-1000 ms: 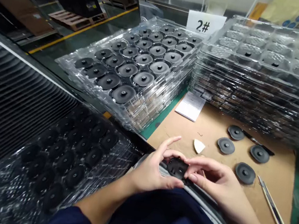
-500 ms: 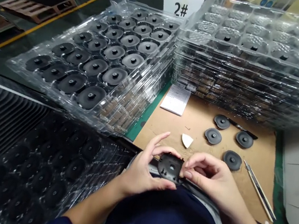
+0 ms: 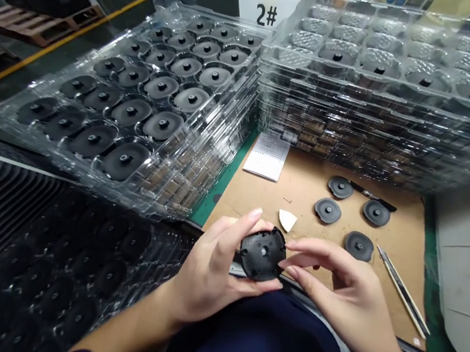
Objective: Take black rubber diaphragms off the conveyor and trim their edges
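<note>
Head view, looking down at a work bench: a round black plastic disc (image 3: 262, 253) is held up by the left hand (image 3: 214, 262), above a dark blue lap (image 3: 256, 342). The disc is gripped at its rim, between the thumb and the curled fingers, and its back is turned up, with a small hole seen in the middle. The right hand (image 3: 347, 285) is held open and curved, with its fingertips (image 3: 292, 251) just beside the disc's right rim. Whether they touch it cannot be told.

A tan cardboard sheet (image 3: 386, 267) is laid on the bench. Four more black discs (image 3: 327, 210) are lying on it, near a black-handled pen (image 3: 371, 194). A thin craft knife (image 3: 402, 291) is lying to the right, and a small white three-cornered piece (image 3: 287, 220) is lying near the hands. A white paper sheet (image 3: 266, 156) is placed by the clear plastic trays. Two tall stacks of clear plastic trays (image 3: 203, 152) are piled behind, filled with black discs. A white card with "2#" on it (image 3: 266, 10) is stood behind them. Dark wrapped trays of discs (image 3: 66, 268) are seen at the lower left.
</note>
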Demonstrator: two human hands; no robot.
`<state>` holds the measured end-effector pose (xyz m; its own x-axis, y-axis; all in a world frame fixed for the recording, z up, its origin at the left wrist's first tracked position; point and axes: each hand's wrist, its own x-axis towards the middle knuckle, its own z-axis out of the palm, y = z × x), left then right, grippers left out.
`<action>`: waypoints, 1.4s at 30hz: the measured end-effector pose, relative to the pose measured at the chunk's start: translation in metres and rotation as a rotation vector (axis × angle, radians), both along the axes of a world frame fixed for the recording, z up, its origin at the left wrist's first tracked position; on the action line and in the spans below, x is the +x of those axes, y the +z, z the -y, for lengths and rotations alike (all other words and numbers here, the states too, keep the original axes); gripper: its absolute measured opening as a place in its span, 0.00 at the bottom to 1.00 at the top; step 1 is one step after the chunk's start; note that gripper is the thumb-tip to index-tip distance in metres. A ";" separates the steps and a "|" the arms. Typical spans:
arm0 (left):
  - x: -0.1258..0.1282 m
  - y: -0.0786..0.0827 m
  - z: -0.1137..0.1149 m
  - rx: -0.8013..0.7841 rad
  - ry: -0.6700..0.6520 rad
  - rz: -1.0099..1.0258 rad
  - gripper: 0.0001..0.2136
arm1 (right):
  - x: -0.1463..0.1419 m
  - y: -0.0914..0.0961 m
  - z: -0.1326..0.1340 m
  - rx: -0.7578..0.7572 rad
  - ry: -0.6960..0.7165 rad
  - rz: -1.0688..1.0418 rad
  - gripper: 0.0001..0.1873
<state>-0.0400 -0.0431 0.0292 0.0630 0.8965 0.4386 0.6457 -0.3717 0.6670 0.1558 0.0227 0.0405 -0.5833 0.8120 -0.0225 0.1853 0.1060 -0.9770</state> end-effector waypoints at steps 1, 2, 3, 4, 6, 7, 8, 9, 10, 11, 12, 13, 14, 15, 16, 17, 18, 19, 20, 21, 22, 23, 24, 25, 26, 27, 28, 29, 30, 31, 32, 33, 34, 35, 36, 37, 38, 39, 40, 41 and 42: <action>0.000 0.002 -0.001 0.038 0.002 -0.067 0.47 | 0.000 0.000 0.000 0.000 -0.002 0.004 0.14; -0.001 0.003 -0.002 0.079 0.003 -0.133 0.47 | 0.000 0.000 -0.001 0.001 -0.005 0.008 0.14; -0.001 0.003 -0.003 0.117 0.003 -0.191 0.47 | 0.000 0.000 -0.001 0.001 -0.010 0.009 0.14; 0.000 0.004 -0.004 0.159 0.004 -0.238 0.47 | -0.001 0.000 -0.001 -0.001 -0.019 0.008 0.13; 0.001 0.002 -0.005 0.235 -0.001 -0.302 0.48 | -0.002 -0.002 -0.002 -0.018 -0.053 -0.001 0.09; 0.002 0.001 -0.005 0.264 -0.006 -0.320 0.47 | -0.002 -0.004 -0.002 -0.038 -0.071 -0.007 0.07; 0.003 0.000 -0.005 0.283 -0.016 -0.329 0.47 | -0.003 -0.005 -0.002 -0.062 -0.086 -0.015 0.04; 0.004 0.000 -0.005 0.291 -0.027 -0.332 0.47 | -0.002 -0.007 -0.002 -0.095 -0.094 -0.026 0.03; 0.005 -0.001 -0.005 0.289 -0.035 -0.332 0.46 | -0.002 -0.009 -0.002 -0.135 -0.096 -0.039 0.04; 0.005 -0.001 -0.005 0.283 -0.036 -0.328 0.46 | -0.001 -0.010 -0.002 -0.182 -0.091 -0.055 0.06; 0.006 -0.002 -0.005 0.279 -0.034 -0.324 0.46 | 0.000 -0.011 -0.002 -0.234 -0.083 -0.071 0.07; 0.006 -0.001 -0.005 0.277 -0.029 -0.321 0.45 | 0.001 -0.012 -0.002 -0.281 -0.078 -0.085 0.07; 0.007 -0.001 -0.006 0.280 -0.024 -0.319 0.45 | 0.002 -0.013 -0.002 -0.318 -0.077 -0.094 0.08; 0.007 -0.001 -0.006 0.286 -0.021 -0.322 0.44 | 0.003 -0.013 -0.002 -0.337 -0.083 -0.100 0.09; 0.008 -0.001 -0.007 0.294 -0.023 -0.327 0.44 | 0.003 -0.013 -0.002 -0.335 -0.096 -0.101 0.09; 0.008 -0.001 -0.008 0.304 -0.028 -0.335 0.43 | 0.003 -0.014 -0.001 -0.316 -0.115 -0.099 0.09; 0.009 -0.001 -0.008 0.311 -0.031 -0.342 0.43 | 0.003 -0.014 0.000 -0.286 -0.139 -0.096 0.09; 0.009 -0.002 -0.009 0.316 -0.030 -0.345 0.43 | 0.002 -0.014 0.002 -0.259 -0.160 -0.095 0.09; 0.010 -0.002 -0.009 0.317 -0.028 -0.343 0.43 | 0.002 -0.015 0.003 -0.242 -0.175 -0.096 0.08; 0.010 -0.003 -0.009 0.316 -0.024 -0.340 0.43 | 0.001 -0.015 0.005 -0.238 -0.186 -0.098 0.07; 0.011 -0.003 -0.009 0.311 -0.019 -0.337 0.43 | 0.001 -0.015 0.006 -0.245 -0.191 -0.105 0.07; 0.011 -0.004 -0.009 0.309 -0.011 -0.337 0.43 | 0.000 -0.016 0.008 -0.263 -0.192 -0.115 0.08; 0.011 -0.004 -0.009 0.313 -0.002 -0.340 0.42 | 0.000 -0.017 0.009 -0.289 -0.190 -0.129 0.08; 0.011 -0.004 -0.009 0.323 0.004 -0.345 0.42 | 0.000 -0.017 0.009 -0.316 -0.187 -0.145 0.09; 0.011 -0.003 -0.009 0.334 0.008 -0.348 0.42 | 0.001 -0.018 0.010 -0.341 -0.187 -0.161 0.09; 0.011 -0.003 -0.009 0.346 0.011 -0.349 0.41 | 0.001 -0.019 0.010 -0.360 -0.190 -0.170 0.09; 0.011 -0.003 -0.010 0.354 0.011 -0.350 0.41 | 0.002 -0.019 0.010 -0.370 -0.194 -0.173 0.08; 0.011 -0.004 -0.010 0.358 0.008 -0.350 0.41 | 0.002 -0.019 0.010 -0.371 -0.199 -0.170 0.08; 0.011 -0.004 -0.010 0.358 0.001 -0.351 0.41 | 0.002 -0.019 0.010 -0.365 -0.205 -0.164 0.08; 0.011 -0.005 -0.010 0.361 -0.002 -0.352 0.41 | 0.002 -0.019 0.010 -0.359 -0.207 -0.160 0.09; 0.011 -0.006 -0.009 0.363 -0.003 -0.351 0.42 | 0.002 -0.019 0.011 -0.354 -0.207 -0.159 0.09; 0.011 -0.007 -0.009 0.367 -0.006 -0.349 0.42 | 0.002 -0.019 0.011 -0.355 -0.204 -0.165 0.10; 0.011 -0.008 -0.009 0.368 -0.011 -0.346 0.42 | 0.002 -0.020 0.011 -0.360 -0.201 -0.174 0.11; 0.012 -0.008 -0.008 0.366 -0.014 -0.343 0.42 | 0.002 -0.020 0.012 -0.367 -0.197 -0.183 0.12; 0.012 -0.009 -0.008 0.358 -0.018 -0.341 0.42 | 0.002 -0.021 0.012 -0.378 -0.193 -0.193 0.13; 0.012 -0.009 -0.008 0.346 -0.022 -0.339 0.42 | 0.002 -0.022 0.012 -0.394 -0.189 -0.202 0.12; 0.012 -0.009 -0.008 0.334 -0.026 -0.337 0.42 | 0.002 -0.023 0.012 -0.410 -0.191 -0.207 0.12; 0.012 -0.009 -0.008 0.325 -0.029 -0.334 0.41 | 0.003 -0.023 0.012 -0.424 -0.195 -0.209 0.11; 0.012 -0.009 -0.009 0.321 -0.032 -0.331 0.41 | 0.004 -0.024 0.012 -0.431 -0.203 -0.204 0.10; 0.013 -0.009 -0.009 0.321 -0.037 -0.329 0.41 | 0.005 -0.024 0.012 -0.426 -0.212 -0.195 0.10; 0.013 -0.010 -0.009 0.321 -0.042 -0.328 0.41 | 0.005 -0.024 0.012 -0.412 -0.217 -0.182 0.10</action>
